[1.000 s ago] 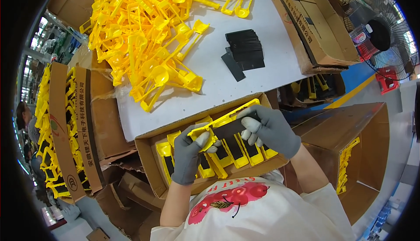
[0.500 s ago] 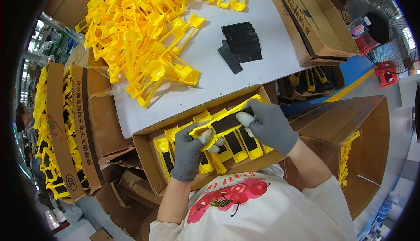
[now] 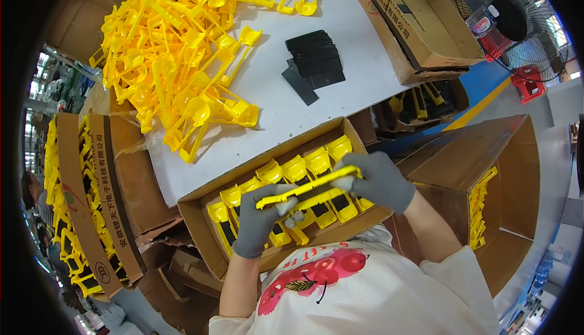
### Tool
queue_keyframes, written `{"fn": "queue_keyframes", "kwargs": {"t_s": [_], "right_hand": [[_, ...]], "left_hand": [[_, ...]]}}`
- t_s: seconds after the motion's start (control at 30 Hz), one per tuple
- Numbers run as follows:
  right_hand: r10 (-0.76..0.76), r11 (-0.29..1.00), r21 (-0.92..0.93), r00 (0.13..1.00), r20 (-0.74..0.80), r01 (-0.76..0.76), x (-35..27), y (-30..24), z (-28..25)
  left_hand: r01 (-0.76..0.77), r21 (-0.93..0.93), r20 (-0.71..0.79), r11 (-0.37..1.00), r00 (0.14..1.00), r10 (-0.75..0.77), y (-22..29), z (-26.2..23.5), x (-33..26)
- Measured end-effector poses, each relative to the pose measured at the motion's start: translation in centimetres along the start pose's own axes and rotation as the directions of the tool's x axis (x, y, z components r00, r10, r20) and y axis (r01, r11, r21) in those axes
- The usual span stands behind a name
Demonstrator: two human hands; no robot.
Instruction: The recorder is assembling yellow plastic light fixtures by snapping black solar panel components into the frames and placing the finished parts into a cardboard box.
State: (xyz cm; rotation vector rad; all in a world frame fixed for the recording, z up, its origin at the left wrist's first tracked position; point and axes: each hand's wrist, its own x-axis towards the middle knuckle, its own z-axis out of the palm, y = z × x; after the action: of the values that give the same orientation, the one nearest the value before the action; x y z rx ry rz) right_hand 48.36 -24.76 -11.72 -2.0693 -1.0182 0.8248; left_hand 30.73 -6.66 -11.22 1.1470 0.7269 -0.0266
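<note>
Gripping both ends, a yellow plastic piece [image 3: 307,187] is held by gloved hands above a carton [image 3: 201,225] beside the white worktop [image 3: 365,37]; a fan [image 3: 508,18] is seen behind.

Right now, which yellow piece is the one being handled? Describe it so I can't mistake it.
Find the open cardboard box at the white table's near edge. Above its packed yellow pieces, the left hand and right hand hold one long yellow piece crosswise, the only one lifted.
</note>
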Motion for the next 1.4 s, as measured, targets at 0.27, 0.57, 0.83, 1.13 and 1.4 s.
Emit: {"fn": "queue_keyframes", "kwargs": {"t_s": [0.27,0.57,0.83,1.13,1.4], "right_hand": [[0.088,0.985,-0.123,0.966,-0.244,-0.121,-5.4,1.4,2.0],[-0.196,0.966,-0.237,0.883,-0.426,0.100,4.7,1.0,-4.1],[0.107,0.705,-0.660,0.959,-0.264,-0.260,17.1,-1.1,-1.5],[0.005,0.794,-0.574,0.947,-0.323,-0.200,16.9,0.8,-0.8],[-0.107,0.993,-0.080,0.909,-0.404,0.081,11.8,-0.2,-1.5]], "left_hand": [[0.077,0.128,0.099,0.989,0.991,-0.090,-0.1,1.9,1.9],[-0.191,0.762,0.313,0.619,0.945,-0.092,1.1,3.9,10.7],[-0.338,0.936,0.234,0.095,0.802,0.549,1.4,5.3,8.2],[-0.039,0.995,0.095,-0.087,0.509,0.856,10.6,-9.8,6.8],[-0.109,0.976,0.216,-0.190,0.617,0.756,11.7,-11.4,6.4]]}}
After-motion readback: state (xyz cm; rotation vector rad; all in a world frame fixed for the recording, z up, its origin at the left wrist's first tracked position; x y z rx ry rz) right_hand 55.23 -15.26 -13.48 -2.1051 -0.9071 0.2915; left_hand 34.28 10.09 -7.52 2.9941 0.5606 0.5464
